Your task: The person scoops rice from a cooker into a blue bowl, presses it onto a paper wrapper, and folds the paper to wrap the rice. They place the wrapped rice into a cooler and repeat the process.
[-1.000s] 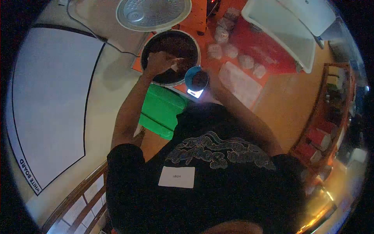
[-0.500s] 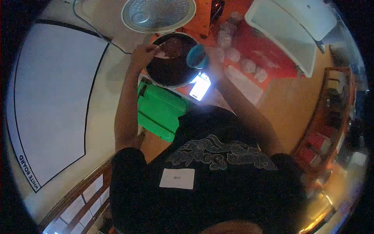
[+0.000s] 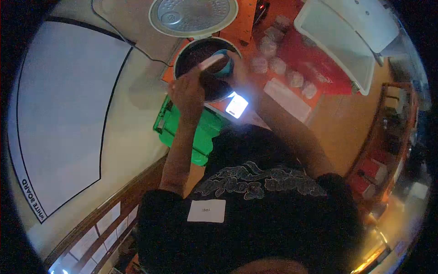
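The round rice cooker stands with its lid tipped back and dark, grainy food inside. My left hand is closed around the handle of a pale rice paddle, over the cooker's near left rim. The paddle's blade reaches the mouth of a small blue cup, which is tilted above the cooker. Gripping that cup from its right side is my right hand, blurred by motion. Whether food sits on the paddle or in the cup is hard to make out.
A lit phone lies in front of the cooker. Several clear-wrapped bundles sit on the orange and red surface, near a white tub. A green crate lid is below the cooker, and a cord runs at left.
My left hand has come right and nearer, bringing the paddle from inside the cooker up to the blue cup. The cup has moved slightly left over the cooker. My view has shifted a little.
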The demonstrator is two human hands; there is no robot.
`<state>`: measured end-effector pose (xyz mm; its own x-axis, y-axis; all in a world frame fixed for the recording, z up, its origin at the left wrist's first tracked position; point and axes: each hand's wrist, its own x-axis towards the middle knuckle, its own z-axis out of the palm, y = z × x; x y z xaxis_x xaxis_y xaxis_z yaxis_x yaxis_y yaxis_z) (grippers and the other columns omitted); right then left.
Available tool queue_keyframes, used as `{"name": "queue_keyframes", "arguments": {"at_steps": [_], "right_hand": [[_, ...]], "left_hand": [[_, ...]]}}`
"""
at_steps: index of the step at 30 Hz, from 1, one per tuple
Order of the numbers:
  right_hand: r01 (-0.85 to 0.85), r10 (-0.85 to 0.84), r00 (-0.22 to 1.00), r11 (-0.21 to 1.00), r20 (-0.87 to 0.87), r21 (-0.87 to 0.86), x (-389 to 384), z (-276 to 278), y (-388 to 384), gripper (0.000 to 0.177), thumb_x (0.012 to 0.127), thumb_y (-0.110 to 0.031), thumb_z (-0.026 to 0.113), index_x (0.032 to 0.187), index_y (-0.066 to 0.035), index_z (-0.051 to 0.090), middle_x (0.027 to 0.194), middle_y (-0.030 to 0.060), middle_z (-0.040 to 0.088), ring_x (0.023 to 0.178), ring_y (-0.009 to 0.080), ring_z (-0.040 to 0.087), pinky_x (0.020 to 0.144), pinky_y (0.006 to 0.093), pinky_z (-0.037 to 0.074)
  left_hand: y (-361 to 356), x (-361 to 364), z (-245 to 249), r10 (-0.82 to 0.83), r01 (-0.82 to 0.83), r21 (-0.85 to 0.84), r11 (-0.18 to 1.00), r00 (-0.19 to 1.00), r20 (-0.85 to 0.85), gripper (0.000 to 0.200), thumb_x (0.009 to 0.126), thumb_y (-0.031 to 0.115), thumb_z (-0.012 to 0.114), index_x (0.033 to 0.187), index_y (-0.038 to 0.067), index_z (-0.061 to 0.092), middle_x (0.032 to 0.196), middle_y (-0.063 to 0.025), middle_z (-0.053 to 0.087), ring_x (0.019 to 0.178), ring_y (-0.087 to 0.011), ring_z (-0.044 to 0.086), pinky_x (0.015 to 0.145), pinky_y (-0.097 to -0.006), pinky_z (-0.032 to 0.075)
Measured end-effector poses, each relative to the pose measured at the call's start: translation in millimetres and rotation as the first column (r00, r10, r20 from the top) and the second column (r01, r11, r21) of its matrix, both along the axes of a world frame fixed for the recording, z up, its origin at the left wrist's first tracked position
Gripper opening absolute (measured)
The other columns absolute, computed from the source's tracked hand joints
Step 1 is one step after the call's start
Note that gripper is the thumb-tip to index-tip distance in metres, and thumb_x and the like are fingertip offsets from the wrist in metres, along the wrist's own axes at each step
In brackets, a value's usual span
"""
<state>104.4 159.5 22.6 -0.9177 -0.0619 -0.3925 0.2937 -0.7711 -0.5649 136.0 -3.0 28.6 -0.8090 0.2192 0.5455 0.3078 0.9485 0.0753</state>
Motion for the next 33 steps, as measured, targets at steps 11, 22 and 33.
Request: {"name": "queue_keyframes", "arguments": {"at_steps": [11, 22, 33], "right_hand": [[-0.071, 0.074, 0.993, 0.997, -0.096, 0.037, 47, -38, 60, 0.047, 0.096, -0.04, 0.041, 0.114, 0.0, 0.059, 0.108, 0.0155, 0.066, 0.096, 0.0271, 0.066, 0.088, 0.0443, 0.054], [-0.167, 0.16, 0.952, 0.986, 0.262, 0.004, 89, -41, 45, 0.056, 0.096, -0.045, 0.03, 0.11, -0.001, 0.062, 0.095, 0.0153, 0.069, 0.08, 0.0269, 0.067, 0.069, 0.0383, 0.057], [-0.34, 0.327, 0.937, 0.935, 0.124, 0.103, 78, -64, 53, 0.054, 0.095, -0.046, 0.035, 0.112, -0.002, 0.061, 0.097, 0.0166, 0.069, 0.08, 0.0281, 0.069, 0.065, 0.0389, 0.058]], "left_hand": [[-25, -92, 10, 0.073, 0.047, -0.287, 0.957, 0.917, 0.392, 0.025, 0.091, 0.028, 0.054, 0.108, 0.013, 0.066, 0.091, -0.0096, 0.069, 0.082, -0.0302, 0.067, 0.081, -0.054, 0.045], [24, -137, -31, -0.198, 0.298, -0.429, 0.853, 0.944, 0.264, 0.021, 0.089, 0.03, 0.058, 0.089, 0.012, 0.068, 0.076, -0.0094, 0.069, 0.076, -0.0258, 0.069, 0.089, -0.0504, 0.039], [35, -110, -52, 0.01, 0.131, -0.141, 0.981, 0.699, 0.715, 0.031, 0.086, 0.041, 0.057, 0.095, 0.016, 0.073, 0.088, -0.0103, 0.071, 0.088, -0.0321, 0.069, 0.083, -0.0521, 0.046]]}}
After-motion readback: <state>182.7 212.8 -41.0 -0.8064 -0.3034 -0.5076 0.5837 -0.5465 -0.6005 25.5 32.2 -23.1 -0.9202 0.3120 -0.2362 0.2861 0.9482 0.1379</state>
